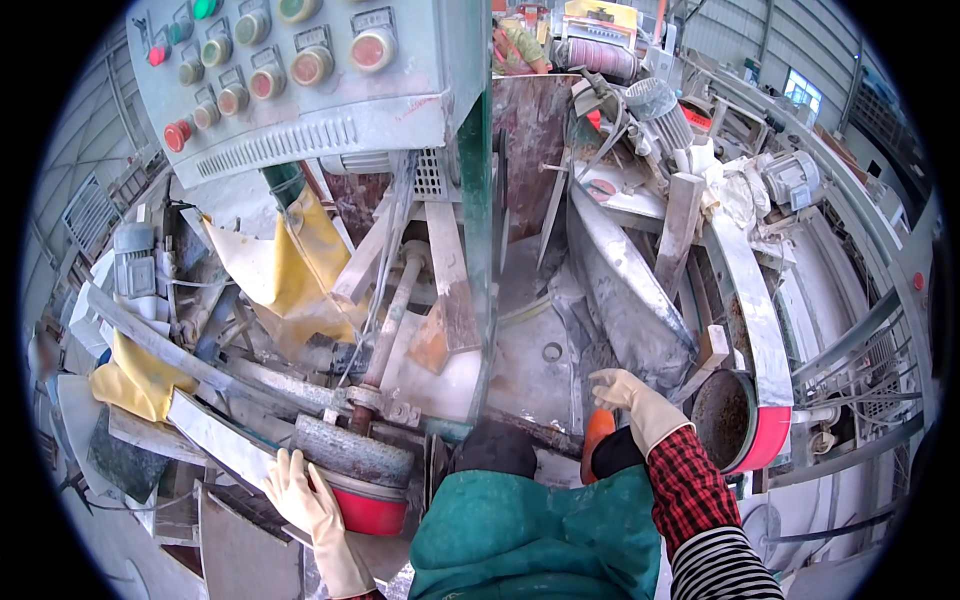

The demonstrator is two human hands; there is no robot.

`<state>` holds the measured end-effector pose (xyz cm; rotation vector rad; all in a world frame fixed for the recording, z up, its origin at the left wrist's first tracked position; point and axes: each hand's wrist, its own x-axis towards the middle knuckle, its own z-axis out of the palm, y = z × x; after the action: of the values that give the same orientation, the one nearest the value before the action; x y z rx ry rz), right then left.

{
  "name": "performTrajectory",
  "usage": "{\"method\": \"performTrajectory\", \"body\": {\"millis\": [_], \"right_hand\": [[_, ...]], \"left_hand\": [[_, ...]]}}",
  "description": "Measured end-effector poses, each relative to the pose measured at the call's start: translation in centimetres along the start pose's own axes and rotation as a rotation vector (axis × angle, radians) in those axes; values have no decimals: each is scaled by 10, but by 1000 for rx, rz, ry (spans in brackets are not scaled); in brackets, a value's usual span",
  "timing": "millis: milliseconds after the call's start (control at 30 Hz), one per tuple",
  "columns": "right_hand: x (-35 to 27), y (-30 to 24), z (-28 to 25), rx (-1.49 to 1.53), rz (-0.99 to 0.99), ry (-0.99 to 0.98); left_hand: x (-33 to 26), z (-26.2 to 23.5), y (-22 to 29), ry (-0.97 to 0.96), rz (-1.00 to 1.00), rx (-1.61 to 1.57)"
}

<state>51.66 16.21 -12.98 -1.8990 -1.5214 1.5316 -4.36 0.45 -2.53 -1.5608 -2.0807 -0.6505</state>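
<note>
My left hand (300, 495), in a cream rubber glove, lies against the end of a pale, belt-like strip (215, 430), beside a dusty drum (355, 450) with a red band (368, 512). Its fingers are stretched out, and I see nothing held. At the right, my gloved right hand (632, 402) hangs in the air with fingers apart, nothing in them. Nearest to it are a long grey metal guard (630, 270) and a second round drum (722, 415) with a red rim (768, 440). Whether the left palm presses on the drum is hidden.
A grey control panel (320, 130) with several coloured buttons hangs ahead at upper left. Yellow sheets (300, 260) drape below it. Wooden props (680, 230) and motors (793, 180) stand at right. Below are my green apron (530, 540) and an orange boot (598, 440).
</note>
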Motion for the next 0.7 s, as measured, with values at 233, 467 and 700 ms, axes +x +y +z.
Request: {"method": "performTrajectory", "body": {"millis": [233,467,700], "right_hand": [[-2,-5,2,33,-39,-7],[-3,-10,2,71,-50,-22],[-5,-15,2,82,-93,-24]], "left_hand": [[-1,-6,9,1,39,4],[-3,-9,16,31,90,-5],[-5,-11,23,13,106,-23]]}}
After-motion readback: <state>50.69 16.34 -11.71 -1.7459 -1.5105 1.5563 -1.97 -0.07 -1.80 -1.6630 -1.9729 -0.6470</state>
